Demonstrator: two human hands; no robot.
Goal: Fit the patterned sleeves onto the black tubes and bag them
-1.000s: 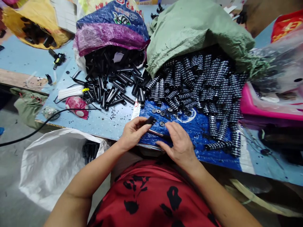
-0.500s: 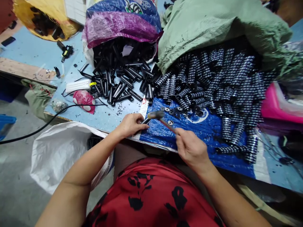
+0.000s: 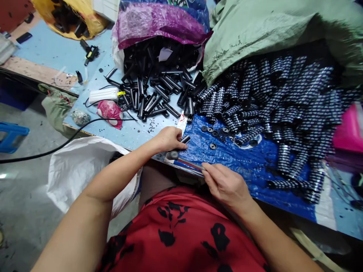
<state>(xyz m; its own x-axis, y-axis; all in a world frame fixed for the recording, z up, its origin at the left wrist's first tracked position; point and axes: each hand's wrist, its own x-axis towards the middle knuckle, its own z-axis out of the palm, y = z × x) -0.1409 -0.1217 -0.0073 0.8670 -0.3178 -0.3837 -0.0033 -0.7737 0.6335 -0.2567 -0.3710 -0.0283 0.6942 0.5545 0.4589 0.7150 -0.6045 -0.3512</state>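
My left hand (image 3: 169, 139) rests at the table's front edge, its fingers closed around a short black tube (image 3: 185, 139) whose end pokes out to the right. In my right hand (image 3: 225, 184) is the handle of a small hammer (image 3: 172, 155); its head lies just below my left fingers, apart from the tube. Small black discs (image 3: 212, 146) are scattered on the blue plastic sheet (image 3: 227, 160) beyond my hands. Farther back lie loose black tubes (image 3: 153, 102), and to the right a big heap of black perforated rollers (image 3: 283, 98).
A purple and blue sack (image 3: 161, 24) and a green sack (image 3: 263, 30) stand open behind the heaps. A white sack (image 3: 70, 173) hangs open below the table's left edge. A black cable (image 3: 62, 147) crosses near a pink pouch (image 3: 109, 113). At far right is a pink bin (image 3: 348, 126).
The hammer head has swung down and toward me, from over the tube to below my left hand. My view has shifted left, so everything sits farther right.
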